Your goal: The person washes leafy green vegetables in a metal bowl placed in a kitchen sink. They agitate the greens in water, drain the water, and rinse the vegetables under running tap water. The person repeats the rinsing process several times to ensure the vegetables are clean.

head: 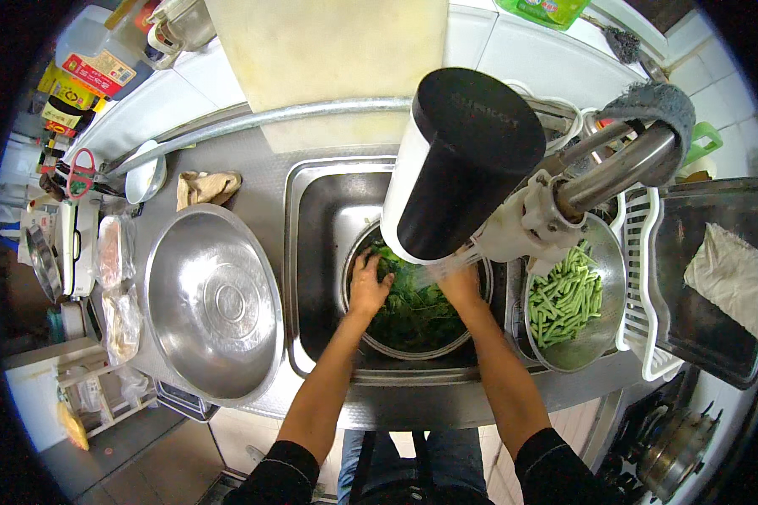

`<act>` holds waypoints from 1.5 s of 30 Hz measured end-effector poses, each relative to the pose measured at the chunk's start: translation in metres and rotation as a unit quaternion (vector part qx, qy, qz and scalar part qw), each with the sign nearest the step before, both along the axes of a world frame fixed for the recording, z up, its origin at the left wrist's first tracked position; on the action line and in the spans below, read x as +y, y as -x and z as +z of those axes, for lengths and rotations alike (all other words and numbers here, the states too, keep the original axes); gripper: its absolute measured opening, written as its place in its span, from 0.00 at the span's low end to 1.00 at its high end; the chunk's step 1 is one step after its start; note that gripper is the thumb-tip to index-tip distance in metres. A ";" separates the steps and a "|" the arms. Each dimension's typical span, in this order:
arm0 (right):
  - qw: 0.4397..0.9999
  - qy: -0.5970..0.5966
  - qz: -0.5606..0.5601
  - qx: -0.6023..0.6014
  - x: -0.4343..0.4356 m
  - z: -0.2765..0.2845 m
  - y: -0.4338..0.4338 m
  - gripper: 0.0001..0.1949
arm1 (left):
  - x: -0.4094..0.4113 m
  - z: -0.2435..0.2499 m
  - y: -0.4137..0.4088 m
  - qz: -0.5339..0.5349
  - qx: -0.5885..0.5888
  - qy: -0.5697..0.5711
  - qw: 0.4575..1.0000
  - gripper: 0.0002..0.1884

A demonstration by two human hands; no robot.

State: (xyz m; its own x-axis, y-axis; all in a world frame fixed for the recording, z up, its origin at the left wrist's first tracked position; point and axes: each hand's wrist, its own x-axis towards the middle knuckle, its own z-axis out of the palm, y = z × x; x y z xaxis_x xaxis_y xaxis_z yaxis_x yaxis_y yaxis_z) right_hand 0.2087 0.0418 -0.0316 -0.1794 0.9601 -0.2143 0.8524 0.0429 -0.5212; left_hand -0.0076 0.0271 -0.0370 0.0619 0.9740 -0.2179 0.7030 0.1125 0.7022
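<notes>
My left hand [367,284] rests at the left side of a round metal bowl [421,355], fingers spread over leafy greens [410,312]. It touches the leaves but does not close around them. Across the bowl, my right hand [462,287] reaches in at the right. Its fingertips are hidden behind a black-and-white cylindrical faucet attachment [467,164], and clear water blurs the view beside it. The bowl stands inside a stainless steel sink [319,252], and dark liquid or shadow surrounds the greens near its front.
A large steel basin [211,309] sits on the counter left of the sink. At the right, a perforated colander [609,303] holds cut green beans [565,300], beside a white rack [641,252]. A cream cutting board [328,57] stands behind, near a folded cloth [208,187].
</notes>
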 end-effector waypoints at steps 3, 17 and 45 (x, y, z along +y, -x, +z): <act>0.991 -0.008 -0.129 0.022 -0.002 -0.027 0.009 0.34 | -0.009 -0.016 -0.026 0.163 0.006 0.060 0.985 0.47; 0.907 0.046 -0.247 0.337 0.000 0.083 -0.005 0.22 | 0.007 0.116 -0.027 0.245 -0.363 0.200 0.876 0.25; 0.990 0.030 0.101 -0.096 -0.021 0.031 0.017 0.40 | 0.016 0.036 -0.014 -0.314 0.253 0.180 0.897 0.58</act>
